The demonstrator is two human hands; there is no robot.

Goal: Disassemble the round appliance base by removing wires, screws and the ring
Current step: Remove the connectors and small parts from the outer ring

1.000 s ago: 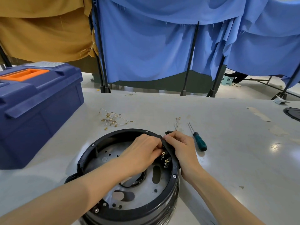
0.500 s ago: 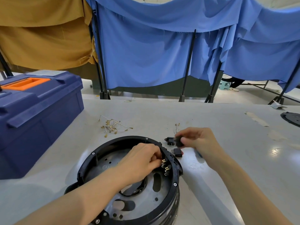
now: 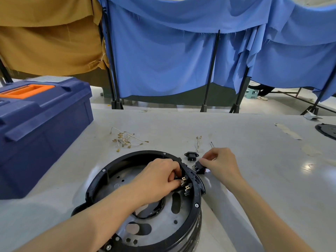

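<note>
Bright, even overhead light; glare patches on the table [image 3: 307, 167] at right. Sharp centre. Wide-angle bowing toward the table's far edge.

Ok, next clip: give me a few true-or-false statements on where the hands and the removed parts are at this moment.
1. The left hand pinches at the brass terminals inside the round base. True.
2. The right hand grips the screwdriver. False: it pinches a small black switch just outside the rim. Only the shaft of the screwdriver shows beyond the hand.
3. A black power socket lies on the table, outside the base. True.
4. The loose wires lie in the blue toolbox. False: they lie on the table beyond the base.
</note>
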